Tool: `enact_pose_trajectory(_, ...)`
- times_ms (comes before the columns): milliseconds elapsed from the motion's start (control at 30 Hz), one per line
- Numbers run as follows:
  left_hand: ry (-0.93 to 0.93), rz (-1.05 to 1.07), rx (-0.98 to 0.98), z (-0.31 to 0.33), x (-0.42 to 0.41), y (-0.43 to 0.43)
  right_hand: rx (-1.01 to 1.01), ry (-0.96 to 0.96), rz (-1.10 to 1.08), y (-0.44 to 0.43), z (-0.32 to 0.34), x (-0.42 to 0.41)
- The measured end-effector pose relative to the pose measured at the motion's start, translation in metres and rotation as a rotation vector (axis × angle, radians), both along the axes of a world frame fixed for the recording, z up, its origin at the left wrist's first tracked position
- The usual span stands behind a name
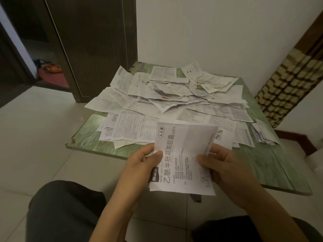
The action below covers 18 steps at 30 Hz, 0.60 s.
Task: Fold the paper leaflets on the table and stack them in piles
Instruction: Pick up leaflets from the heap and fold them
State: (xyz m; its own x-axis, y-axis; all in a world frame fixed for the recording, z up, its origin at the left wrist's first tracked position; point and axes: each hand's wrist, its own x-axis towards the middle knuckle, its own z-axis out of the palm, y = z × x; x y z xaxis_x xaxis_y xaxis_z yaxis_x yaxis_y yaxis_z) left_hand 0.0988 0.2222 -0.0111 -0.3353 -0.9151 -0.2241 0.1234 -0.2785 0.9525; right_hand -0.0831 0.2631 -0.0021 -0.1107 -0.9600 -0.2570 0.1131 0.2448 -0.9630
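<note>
I hold one white printed leaflet [183,154] upright in front of me, above the near edge of the green table [90,142]. It shows large printed characters and vertical crease lines. My left hand [145,163] pinches its left edge with the thumb on the front. My right hand [220,165] grips its right edge the same way. Behind it, a loose heap of several unfolded leaflets [171,100] covers most of the tabletop. A small pile of folded leaflets [264,133] lies at the table's right side.
The table stands against a white wall [209,32]. A dark open door [90,41] is at the back left, a patterned curtain [290,81] at the right. My knees [66,206] are below the table's near edge, over a pale tiled floor.
</note>
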Motion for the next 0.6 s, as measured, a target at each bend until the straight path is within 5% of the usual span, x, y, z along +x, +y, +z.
enact_pose_trajectory(233,0.071,-0.111,0.117,-0.004,0.004,-0.005,-0.264,0.239,0.016,0.005,0.003,0.003)
enact_pose_trajectory(400,-0.051,-0.103,-0.010,-0.007,0.002,-0.002,-0.349,0.186,0.099,0.000,-0.004,0.005)
enact_pose_trajectory(600,-0.149,0.016,-0.162,-0.004,-0.004,-0.002,-0.351,0.484,0.087,-0.010,0.010,-0.003)
